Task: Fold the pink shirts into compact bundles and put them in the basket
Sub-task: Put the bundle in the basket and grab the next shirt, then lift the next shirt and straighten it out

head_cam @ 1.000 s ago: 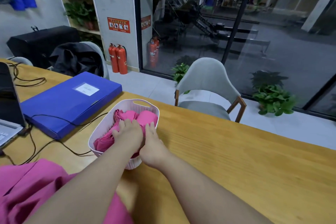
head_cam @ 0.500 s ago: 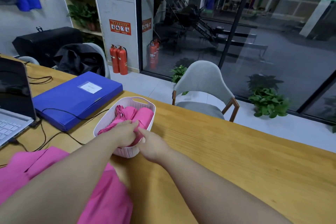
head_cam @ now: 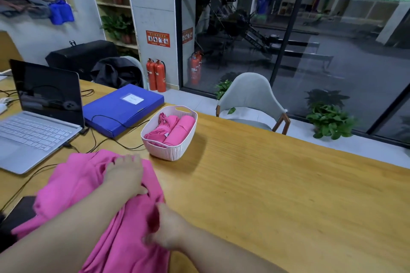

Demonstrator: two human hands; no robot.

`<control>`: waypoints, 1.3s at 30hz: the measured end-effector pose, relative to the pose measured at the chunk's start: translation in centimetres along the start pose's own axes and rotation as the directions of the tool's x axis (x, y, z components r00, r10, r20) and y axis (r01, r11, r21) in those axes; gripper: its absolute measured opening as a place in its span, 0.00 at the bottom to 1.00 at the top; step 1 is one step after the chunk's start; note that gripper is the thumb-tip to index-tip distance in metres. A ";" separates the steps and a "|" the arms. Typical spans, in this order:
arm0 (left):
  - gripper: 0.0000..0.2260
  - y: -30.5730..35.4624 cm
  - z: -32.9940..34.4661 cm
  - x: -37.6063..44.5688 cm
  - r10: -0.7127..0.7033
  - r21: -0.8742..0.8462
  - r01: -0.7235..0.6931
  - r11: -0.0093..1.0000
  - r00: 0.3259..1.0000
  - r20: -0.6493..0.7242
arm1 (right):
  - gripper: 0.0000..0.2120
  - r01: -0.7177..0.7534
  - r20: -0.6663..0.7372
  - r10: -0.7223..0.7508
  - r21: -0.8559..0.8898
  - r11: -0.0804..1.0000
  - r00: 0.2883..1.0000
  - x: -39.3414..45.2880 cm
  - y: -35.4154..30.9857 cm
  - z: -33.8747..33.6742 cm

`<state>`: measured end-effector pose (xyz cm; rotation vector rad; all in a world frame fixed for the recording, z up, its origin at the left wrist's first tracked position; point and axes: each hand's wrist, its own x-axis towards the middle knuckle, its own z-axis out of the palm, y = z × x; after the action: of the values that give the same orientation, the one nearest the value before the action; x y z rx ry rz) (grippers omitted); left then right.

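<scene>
Both my hands have left the basket [head_cam: 175, 150] and come back to the loose pink shirt [head_cam: 88, 184] crumpled on the wooden table [head_cam: 277, 184]. My left hand [head_cam: 125, 175] rests on the soft cloth, fingers curled into its folds. My right hand [head_cam: 166, 228] pinches its edge. Two rolled pink bundles [head_cam: 175, 128] lie side by side in the oval, woven-pattern plastic basket, beside a blue folder [head_cam: 122, 106].

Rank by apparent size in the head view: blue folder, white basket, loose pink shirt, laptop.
1. loose pink shirt, though nearness to the camera inflates it
2. laptop
3. blue folder
4. white basket
</scene>
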<state>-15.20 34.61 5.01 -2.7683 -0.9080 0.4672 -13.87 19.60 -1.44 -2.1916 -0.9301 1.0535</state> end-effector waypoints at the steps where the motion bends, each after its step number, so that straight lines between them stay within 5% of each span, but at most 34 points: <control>1: 0.26 -0.3 0.3 -0.9 -0.016 0.014 0.017 1.000 0.999 -0.038 | 0.35 0.013 -0.014 -0.013 -0.010 1.000 1.000 -0.5 0.1 0.7; 6: 0.11 0.1 -0.4 -4.8 0.044 -0.236 -0.066 0.970 0.994 -0.096 | 0.44 0.059 -0.097 -0.044 0.149 0.987 0.994 -3.6 0.1 -0.9; 10: 0.06 3.3 -5.1 -8.7 0.090 -0.511 -0.284 0.811 0.924 -0.372 | 0.60 0.170 -0.256 -0.100 0.268 0.948 0.962 -7.0 0.2 -4.2; 13: 0.08 6.4 -9.8 -13.0 0.156 -0.604 -0.510 0.613 0.827 -0.540 | 0.45 0.334 -0.372 -0.157 0.480 0.811 0.915 -9.0 0.0 -5.8; 16: 0.10 8.5 -12.9 -15.2 0.242 -0.619 -0.695 0.365 0.714 -0.658 | 0.09 0.429 -0.587 -0.058 0.518 0.740 0.808 -12.2 -0.9 -8.5; 18: 0.13 8.8 -13.8 -15.4 0.303 -0.591 -0.783 0.194 0.621 -0.723 | 0.09 0.455 -0.702 0.063 0.525 0.719 0.709 -14.4 -1.2 -11.1; 20: 0.20 9.2 -13.8 -14.6 0.276 -0.514 -0.831 0.213 0.556 -0.784 | 0.10 0.495 -0.759 0.154 0.549 0.673 0.633 -16.5 -1.0 -13.9; 21: 0.27 9.5 -13.9 -14.5 0.240 -0.506 -0.818 0.274 0.567 -0.788 | 0.10 0.524 -0.778 0.189 0.560 0.642 0.599 -17.9 -0.8 -15.3; 23: 0.40 10.1 -13.7 -13.9 0.198 -0.625 -0.704 0.337 0.702 -0.684 | 0.09 0.600 -0.808 0.213 0.558 0.573 0.549 -20.4 -0.3 -17.7; 26: 0.48 11.9 -13.8 -13.5 0.312 -0.862 -0.499 0.091 0.836 -0.451 | 0.09 0.720 -0.826 0.215 0.560 0.410 0.521 -24.1 0.4 -20.1; 28: 0.34 13.5 -13.6 -13.7 0.349 -0.903 -0.427 -0.046 0.840 -0.415 | 0.09 0.749 -0.794 0.229 0.608 0.263 0.564 -26.0 0.8 -20.8; 31: 0.11 16.3 -13.3 -14.4 0.403 -0.888 -0.453 -0.075 0.801 -0.443 | 0.13 0.738 -0.741 0.247 0.663 0.124 0.624 -27.9 2.4 -21.2; 34: 0.07 17.2 -14.4 -14.2 0.327 -0.881 -0.455 -0.130 0.819 -0.471 | 0.14 0.686 -0.730 0.347 0.678 0.264 0.589 -29.2 4.0 -21.3; 36: 0.08 16.9 -15.8 -13.4 0.276 -0.876 -0.440 -0.196 0.832 -0.480 | 0.06 0.569 -0.758 0.448 0.652 0.502 0.474 -30.0 5.7 -21.6; 38: 0.10 16.6 -17.2 -12.6 0.243 -0.859 -0.437 -0.267 0.832 -0.498 | 0.09 0.209 -0.825 0.445 0.532 0.821 0.349 -31.3 7.4 -21.5; 39: 0.11 16.5 -17.9 -12.3 0.235 -0.849 -0.442 -0.291 0.827 -0.511 | 0.06 -0.033 -0.819 0.406 0.431 0.902 0.406 -31.9 8.0 -21.2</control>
<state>-9.35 12.65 20.13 -4.4762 -0.1598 -1.0779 -8.32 -13.26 19.05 -2.1132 0.0862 -0.0308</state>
